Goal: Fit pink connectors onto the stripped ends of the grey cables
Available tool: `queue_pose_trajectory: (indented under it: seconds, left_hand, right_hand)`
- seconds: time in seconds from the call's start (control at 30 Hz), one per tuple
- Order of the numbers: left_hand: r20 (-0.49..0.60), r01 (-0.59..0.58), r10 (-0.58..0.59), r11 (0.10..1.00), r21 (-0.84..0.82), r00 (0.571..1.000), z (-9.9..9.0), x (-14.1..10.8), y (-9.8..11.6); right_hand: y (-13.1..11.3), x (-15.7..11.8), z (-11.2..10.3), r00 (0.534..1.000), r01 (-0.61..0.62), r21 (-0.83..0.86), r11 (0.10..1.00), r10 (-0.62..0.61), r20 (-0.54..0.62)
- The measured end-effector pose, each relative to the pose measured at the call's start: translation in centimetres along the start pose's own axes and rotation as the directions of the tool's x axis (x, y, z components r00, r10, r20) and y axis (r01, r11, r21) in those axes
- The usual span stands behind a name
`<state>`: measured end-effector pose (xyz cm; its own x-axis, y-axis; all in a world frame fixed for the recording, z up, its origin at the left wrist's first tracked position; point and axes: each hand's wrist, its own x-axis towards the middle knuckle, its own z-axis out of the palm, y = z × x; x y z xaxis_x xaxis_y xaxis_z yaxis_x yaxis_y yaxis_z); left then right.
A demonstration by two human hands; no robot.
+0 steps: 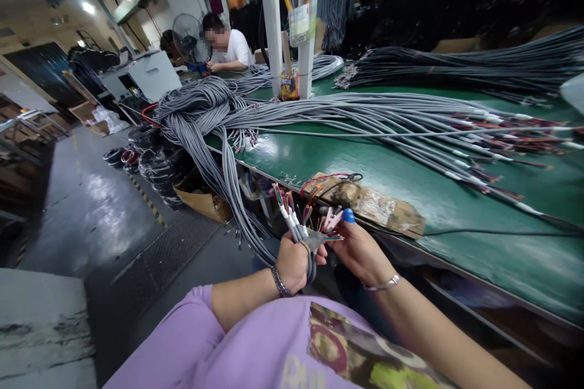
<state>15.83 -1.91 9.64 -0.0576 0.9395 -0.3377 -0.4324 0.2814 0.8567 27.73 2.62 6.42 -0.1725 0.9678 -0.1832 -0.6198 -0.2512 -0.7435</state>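
Observation:
My left hand [293,264] is wrapped round a bunch of grey cables [298,231] just in front of my body. White collars and stripped ends with thin coloured wires [285,197] stick up out of the fist. My right hand [360,249] is beside the bunch, thumb and fingers drawn together at the wire ends. Blue tape or a cover [348,215] wraps its thumb tip. A small pale pink piece, clip-like in shape [332,219], shows at the right fingertips. Exactly what those fingers pinch is partly hidden.
Long grey cables [328,110] lie across the green table [292,155] and hang over its edge. A taped cardboard piece [383,206] sits at the near edge. White posts [306,73] rise from the table. A person in white [237,48] works at the far end, near a fan [186,36].

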Motion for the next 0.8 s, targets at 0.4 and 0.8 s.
queue_pose_trajectory:
  seconds: [0.4, 0.8]
  left_hand:
    - [-0.001, -0.003, 0.003, 0.998, 0.055, 1.0, -0.3, 0.0, -0.7]
    - [0.001, 0.011, -0.011, 1.0, 0.023, 1.0, -0.3, -0.1, -0.4]
  right_hand:
    - [0.5, 0.5, 0.6, 0.991, -0.026, 0.187, 0.982, 0.051, -0.127]
    - [0.2, -0.3, 1.1, 0.995, -0.072, 0.199, 0.977, 0.086, -0.059]
